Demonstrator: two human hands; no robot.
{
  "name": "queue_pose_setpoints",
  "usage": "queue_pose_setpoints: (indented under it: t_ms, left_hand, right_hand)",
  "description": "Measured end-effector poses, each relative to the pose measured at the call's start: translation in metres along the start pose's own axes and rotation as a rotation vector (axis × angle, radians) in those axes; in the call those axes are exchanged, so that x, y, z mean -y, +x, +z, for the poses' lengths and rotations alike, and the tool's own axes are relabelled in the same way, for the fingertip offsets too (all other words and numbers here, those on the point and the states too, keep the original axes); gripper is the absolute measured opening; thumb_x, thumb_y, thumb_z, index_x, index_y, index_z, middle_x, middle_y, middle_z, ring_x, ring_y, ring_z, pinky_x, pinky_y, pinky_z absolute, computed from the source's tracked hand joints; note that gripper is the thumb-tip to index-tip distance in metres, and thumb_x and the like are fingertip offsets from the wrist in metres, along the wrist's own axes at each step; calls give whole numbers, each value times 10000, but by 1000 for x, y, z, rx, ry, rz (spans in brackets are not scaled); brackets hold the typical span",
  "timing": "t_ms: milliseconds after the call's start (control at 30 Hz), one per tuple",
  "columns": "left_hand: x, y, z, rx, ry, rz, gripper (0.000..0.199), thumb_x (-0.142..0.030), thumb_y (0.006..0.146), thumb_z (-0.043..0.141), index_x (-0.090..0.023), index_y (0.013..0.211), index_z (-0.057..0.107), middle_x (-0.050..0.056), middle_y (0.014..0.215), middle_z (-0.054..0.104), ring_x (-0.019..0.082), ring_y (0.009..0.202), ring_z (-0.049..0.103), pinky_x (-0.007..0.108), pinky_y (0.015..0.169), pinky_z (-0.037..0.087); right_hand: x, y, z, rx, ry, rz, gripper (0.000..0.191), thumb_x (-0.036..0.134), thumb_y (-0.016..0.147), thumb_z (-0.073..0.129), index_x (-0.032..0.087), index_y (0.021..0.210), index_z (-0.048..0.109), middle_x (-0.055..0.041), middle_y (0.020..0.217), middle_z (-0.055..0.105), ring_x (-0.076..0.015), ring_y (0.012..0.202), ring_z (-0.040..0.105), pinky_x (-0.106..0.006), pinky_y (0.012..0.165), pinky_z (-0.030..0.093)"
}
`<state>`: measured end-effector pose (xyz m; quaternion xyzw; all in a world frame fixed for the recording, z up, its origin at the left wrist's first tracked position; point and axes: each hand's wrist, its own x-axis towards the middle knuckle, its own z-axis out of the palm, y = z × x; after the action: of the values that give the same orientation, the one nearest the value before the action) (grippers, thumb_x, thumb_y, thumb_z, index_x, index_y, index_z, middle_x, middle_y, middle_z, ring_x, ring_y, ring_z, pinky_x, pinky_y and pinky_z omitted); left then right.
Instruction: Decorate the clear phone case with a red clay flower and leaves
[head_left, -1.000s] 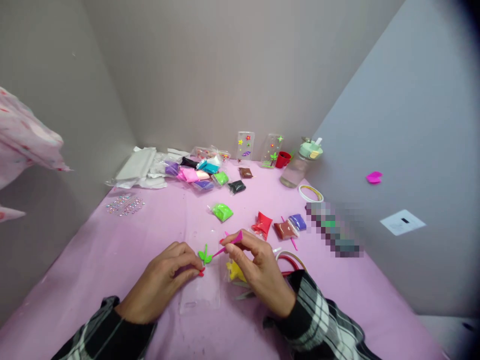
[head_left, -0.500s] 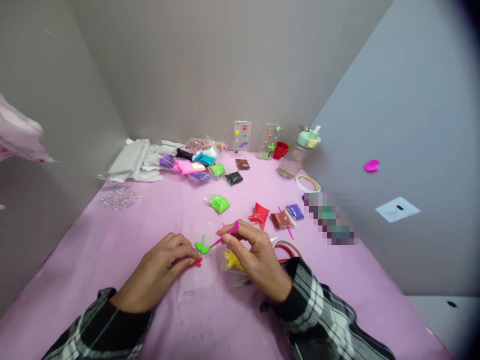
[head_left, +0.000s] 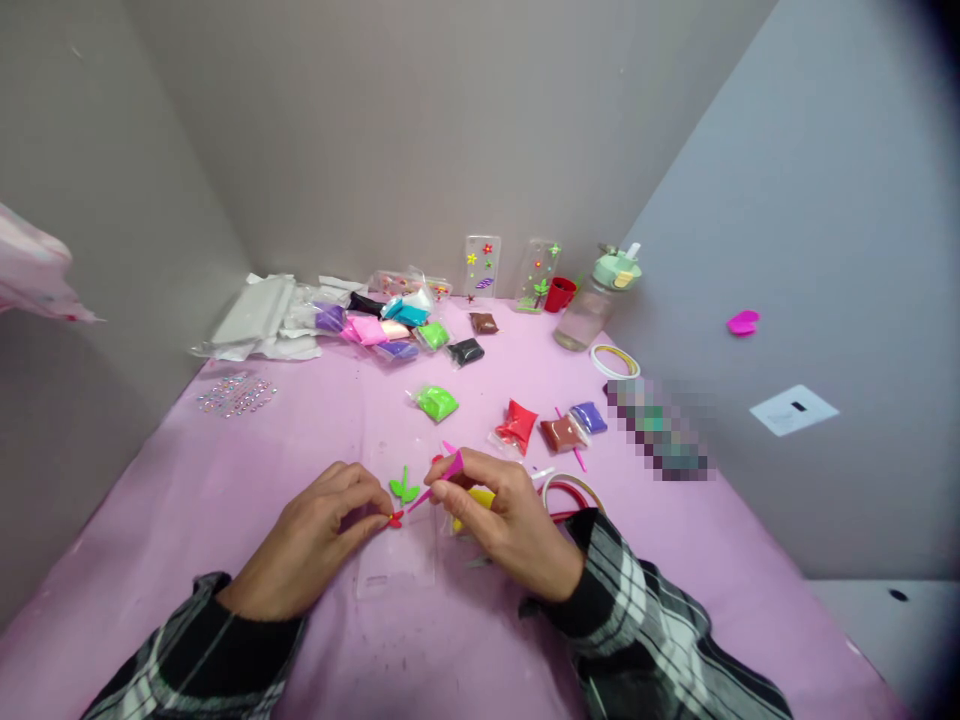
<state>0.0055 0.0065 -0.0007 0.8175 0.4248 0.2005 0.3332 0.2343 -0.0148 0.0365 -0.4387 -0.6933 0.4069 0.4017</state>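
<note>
Both your hands are at work in the head view, over a clear case (head_left: pixel 397 570) lying flat on the pink-covered table (head_left: pixel 247 470). Your left hand (head_left: pixel 322 535) has its thumb and forefinger tips together at a small red piece (head_left: pixel 396 520) on the case; you touch it, but I cannot tell whether you pinch it or only press it down. Your right hand (head_left: pixel 510 515) grips a pink tool (head_left: pixel 456 465) between thumb and fingers, its thin tip slanting down to just beside the red piece; whether they touch is too small to tell. Just beyond the red piece, a green stem with two leaves (head_left: pixel 404 490) lies on the case.

Partly behind your right hand you have a yellow packet (head_left: pixel 476 500), and near its wrist a red roll (head_left: pixel 562 497). Farther out are a green packet (head_left: pixel 436 403), a red packet (head_left: pixel 517 427) and a brown packet (head_left: pixel 561 434). At the back wall, two decorated cases (head_left: pixel 481 268) stand upright, with a red cup (head_left: pixel 559 295) and a bottle (head_left: pixel 585 312) to their right.
</note>
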Motion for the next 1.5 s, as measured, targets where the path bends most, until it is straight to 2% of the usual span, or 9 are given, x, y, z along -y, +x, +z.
queue_pose_setpoints:
  t_ms: [300,467,700,1200,1500]
  left_hand:
    - [1,-1,-4,-10,5,-19,112,-294,950,568,-257,894,658,5,944,643,221,954,571,339,834,457]
    - [2,-4,-5,-50,2,-49,137,-350,917,621,-256,1015,638,13,1020,655,227,990,595,348,869,480]
    - [4,-5,-2,-39,46,8,214,-285,899,634,-269,1112,618,18,1086,676,241,1046,597,363,904,493]
    - [2,-4,0,-9,45,-5,176,-271,918,617,-267,1094,613,20,1072,674,237,1026,587,368,894,488]
    - [1,-3,-1,8,63,-2,159,-251,927,616,-264,1086,618,7,1046,668,231,1020,579,355,883,472]
  right_hand:
    - [-7,-1,12,63,-106,-41,123,175,962,574,183,933,693,-26,873,699,-160,808,623,-288,765,474]
    - [-9,0,16,76,-140,-58,134,179,975,563,178,934,690,-25,836,680,-162,786,610,-291,744,472]
    - [-12,1,19,89,-191,-84,138,208,985,552,192,944,683,-29,834,663,-169,790,604,-295,739,471]
    - [-13,0,21,106,-239,-109,134,209,991,547,200,936,669,-18,825,647,-162,792,588,-277,722,448]
    - [-11,0,21,60,-206,-105,130,175,978,544,177,923,662,-20,807,631,-162,769,574,-288,715,437]
